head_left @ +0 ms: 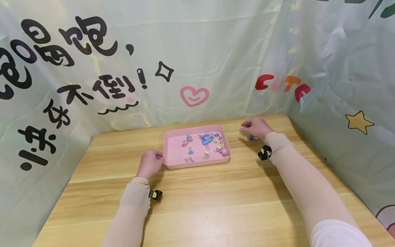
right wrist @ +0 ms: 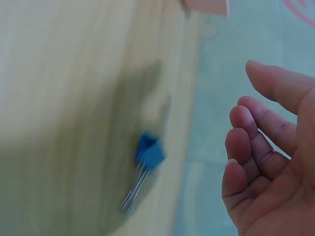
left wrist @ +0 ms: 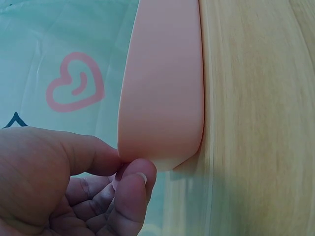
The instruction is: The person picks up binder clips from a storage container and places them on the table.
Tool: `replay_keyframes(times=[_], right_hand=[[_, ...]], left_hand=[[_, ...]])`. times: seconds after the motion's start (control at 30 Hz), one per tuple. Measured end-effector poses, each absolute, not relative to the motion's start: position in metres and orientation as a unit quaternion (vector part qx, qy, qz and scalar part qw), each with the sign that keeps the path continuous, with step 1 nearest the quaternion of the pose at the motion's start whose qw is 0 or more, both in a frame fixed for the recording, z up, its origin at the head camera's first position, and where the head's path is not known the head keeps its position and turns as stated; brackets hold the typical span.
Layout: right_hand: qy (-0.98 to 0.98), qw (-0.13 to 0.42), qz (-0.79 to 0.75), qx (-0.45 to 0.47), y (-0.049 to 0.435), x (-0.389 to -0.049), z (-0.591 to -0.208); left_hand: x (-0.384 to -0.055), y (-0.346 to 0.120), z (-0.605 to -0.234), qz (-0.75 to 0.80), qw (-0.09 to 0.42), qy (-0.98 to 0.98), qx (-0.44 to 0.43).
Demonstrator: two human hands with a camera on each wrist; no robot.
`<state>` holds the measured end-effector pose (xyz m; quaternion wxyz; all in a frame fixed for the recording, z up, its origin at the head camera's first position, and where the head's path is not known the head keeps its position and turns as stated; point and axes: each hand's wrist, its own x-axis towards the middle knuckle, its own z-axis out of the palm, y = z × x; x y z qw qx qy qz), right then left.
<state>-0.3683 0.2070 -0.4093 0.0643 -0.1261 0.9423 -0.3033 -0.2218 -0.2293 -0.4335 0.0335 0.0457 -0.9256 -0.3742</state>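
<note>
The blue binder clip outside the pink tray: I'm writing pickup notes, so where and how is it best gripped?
Probably pinch the blue binder clip across its thick body, coming from above. It lies on the wooden table with that end uncovered, whereas its wire handles are thin and lie close together, likely giving less hold.

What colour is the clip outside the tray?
The clip is blue, clearest in the right wrist view.

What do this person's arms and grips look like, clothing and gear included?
The left grip and right grip wear no gloves. Behind each sit a pale cream wristband and a small black camera; the left camera shows a yellow patch. A white sleeve shows on the right arm.
</note>
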Motion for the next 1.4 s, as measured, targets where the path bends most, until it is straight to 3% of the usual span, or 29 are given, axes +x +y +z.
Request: replay_keyframes(times=[0.67, 1.4], right_hand=[[0.93, 0.078, -0.301, -0.193, 0.083, -0.38, -0.384], [0.922, 0.122, -0.266, -0.253, -0.005, -0.381, -0.417]], left_hand=[[-0.224, -0.229, -0.433, -0.369, 0.035, -0.928, 0.042], [-0.225, -0.229, -0.435, -0.37, 0.036, -0.927, 0.047]])
